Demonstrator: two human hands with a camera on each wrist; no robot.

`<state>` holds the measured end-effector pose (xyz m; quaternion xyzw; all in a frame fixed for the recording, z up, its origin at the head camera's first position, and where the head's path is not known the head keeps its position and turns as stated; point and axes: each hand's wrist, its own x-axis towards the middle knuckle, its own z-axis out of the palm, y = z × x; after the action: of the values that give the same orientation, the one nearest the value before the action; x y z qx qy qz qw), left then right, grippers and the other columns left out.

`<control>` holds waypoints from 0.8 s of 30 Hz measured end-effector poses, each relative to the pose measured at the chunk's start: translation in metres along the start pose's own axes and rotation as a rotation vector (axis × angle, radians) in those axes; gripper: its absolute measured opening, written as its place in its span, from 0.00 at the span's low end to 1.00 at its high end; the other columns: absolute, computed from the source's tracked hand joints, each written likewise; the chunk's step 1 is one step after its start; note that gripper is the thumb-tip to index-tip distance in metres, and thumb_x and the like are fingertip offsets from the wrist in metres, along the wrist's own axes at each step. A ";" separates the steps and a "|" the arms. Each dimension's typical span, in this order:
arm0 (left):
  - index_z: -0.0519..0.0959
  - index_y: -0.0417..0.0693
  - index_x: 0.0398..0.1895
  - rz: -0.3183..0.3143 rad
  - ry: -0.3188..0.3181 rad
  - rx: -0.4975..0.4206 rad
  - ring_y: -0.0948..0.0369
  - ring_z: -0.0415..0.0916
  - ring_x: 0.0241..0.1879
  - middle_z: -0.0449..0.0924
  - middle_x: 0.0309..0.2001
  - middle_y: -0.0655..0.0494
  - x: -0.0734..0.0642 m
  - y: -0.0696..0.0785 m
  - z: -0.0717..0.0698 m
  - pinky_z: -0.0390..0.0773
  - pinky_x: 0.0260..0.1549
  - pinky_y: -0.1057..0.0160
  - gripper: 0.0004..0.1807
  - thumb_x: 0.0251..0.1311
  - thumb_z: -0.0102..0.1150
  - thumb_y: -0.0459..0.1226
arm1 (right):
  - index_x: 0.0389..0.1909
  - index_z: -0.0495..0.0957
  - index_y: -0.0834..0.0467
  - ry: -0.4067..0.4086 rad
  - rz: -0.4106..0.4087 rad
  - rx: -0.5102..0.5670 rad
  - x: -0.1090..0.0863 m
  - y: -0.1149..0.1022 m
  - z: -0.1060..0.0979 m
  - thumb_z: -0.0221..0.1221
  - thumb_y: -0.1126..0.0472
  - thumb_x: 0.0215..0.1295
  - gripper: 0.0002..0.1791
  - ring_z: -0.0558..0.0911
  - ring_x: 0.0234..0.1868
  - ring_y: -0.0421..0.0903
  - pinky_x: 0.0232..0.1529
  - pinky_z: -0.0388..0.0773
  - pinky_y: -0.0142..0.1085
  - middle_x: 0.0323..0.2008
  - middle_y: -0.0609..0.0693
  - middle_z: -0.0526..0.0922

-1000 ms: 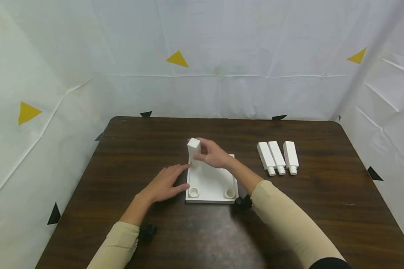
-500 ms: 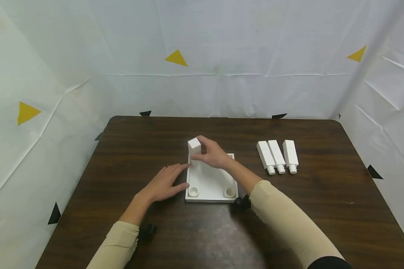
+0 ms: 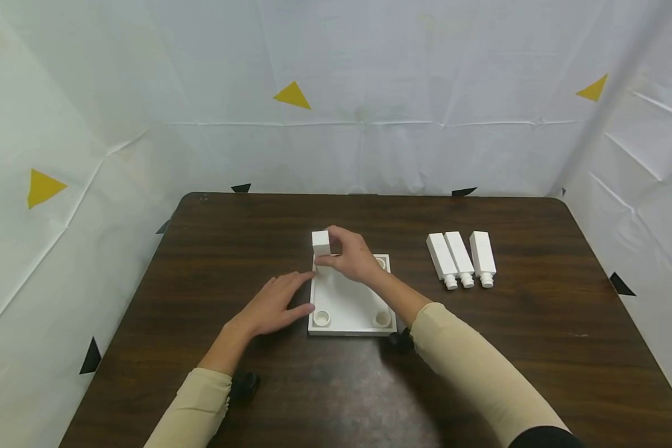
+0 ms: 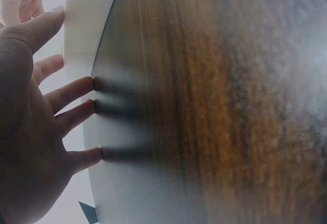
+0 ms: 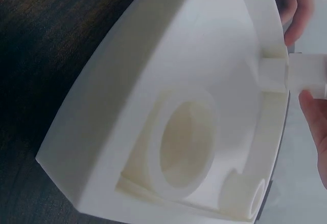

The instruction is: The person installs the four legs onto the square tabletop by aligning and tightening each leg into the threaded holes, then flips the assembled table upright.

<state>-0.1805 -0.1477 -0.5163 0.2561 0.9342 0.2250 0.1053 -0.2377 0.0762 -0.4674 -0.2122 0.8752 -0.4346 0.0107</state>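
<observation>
A white square panel (image 3: 350, 305) with raised rims and round sockets near its corners lies on the table. At its far left corner a white square leg (image 3: 321, 241) stands upright, its lower end at the socket (image 5: 273, 74) in the right wrist view. My right hand (image 3: 354, 255) pinches this leg between thumb and fingers. Along the panel's left edge my left hand (image 3: 274, 305) is spread, index fingertip and thumb tip right at the rim. In the left wrist view the left hand (image 4: 36, 116) has straight, separated fingers, their tips at the tabletop.
To the right of the panel lie three white legs, a left one (image 3: 441, 254), a middle one (image 3: 460, 255) and a right one (image 3: 483, 254), narrow ends toward me. The dark wood table (image 3: 235, 236) has white sheeting (image 3: 369, 155) behind it.
The leg in my right hand has turned about its upright axis, so one flat side now faces me. The right fingers shifted slightly with it; the left hand has stayed in place.
</observation>
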 end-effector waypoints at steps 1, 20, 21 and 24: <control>0.58 0.63 0.76 0.003 0.002 -0.001 0.56 0.55 0.72 0.61 0.72 0.57 0.000 0.000 0.000 0.50 0.68 0.38 0.39 0.64 0.52 0.63 | 0.52 0.75 0.54 0.004 0.005 -0.006 0.000 0.000 0.000 0.72 0.58 0.55 0.24 0.82 0.50 0.47 0.51 0.78 0.42 0.45 0.49 0.82; 0.57 0.63 0.76 -0.008 -0.007 -0.002 0.56 0.54 0.73 0.60 0.73 0.57 0.000 0.001 -0.001 0.49 0.68 0.38 0.40 0.64 0.52 0.63 | 0.68 0.66 0.56 -0.123 0.036 0.114 0.000 -0.002 -0.009 0.63 0.70 0.60 0.34 0.74 0.61 0.54 0.63 0.68 0.53 0.59 0.55 0.76; 0.57 0.63 0.76 -0.006 -0.006 -0.003 0.56 0.54 0.73 0.60 0.73 0.57 0.000 0.001 -0.001 0.49 0.68 0.38 0.40 0.64 0.52 0.63 | 0.69 0.64 0.56 -0.139 0.029 0.143 0.000 -0.002 -0.009 0.61 0.72 0.60 0.35 0.74 0.62 0.54 0.63 0.67 0.54 0.60 0.55 0.75; 0.57 0.64 0.76 -0.005 -0.004 -0.004 0.56 0.54 0.72 0.60 0.73 0.57 0.000 0.001 -0.001 0.49 0.68 0.38 0.39 0.64 0.52 0.63 | 0.71 0.62 0.58 -0.189 -0.002 0.239 0.001 -0.002 -0.011 0.57 0.76 0.60 0.37 0.72 0.64 0.56 0.65 0.65 0.54 0.63 0.58 0.72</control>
<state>-0.1803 -0.1477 -0.5150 0.2540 0.9341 0.2262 0.1084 -0.2403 0.0832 -0.4591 -0.2501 0.8122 -0.5137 0.1179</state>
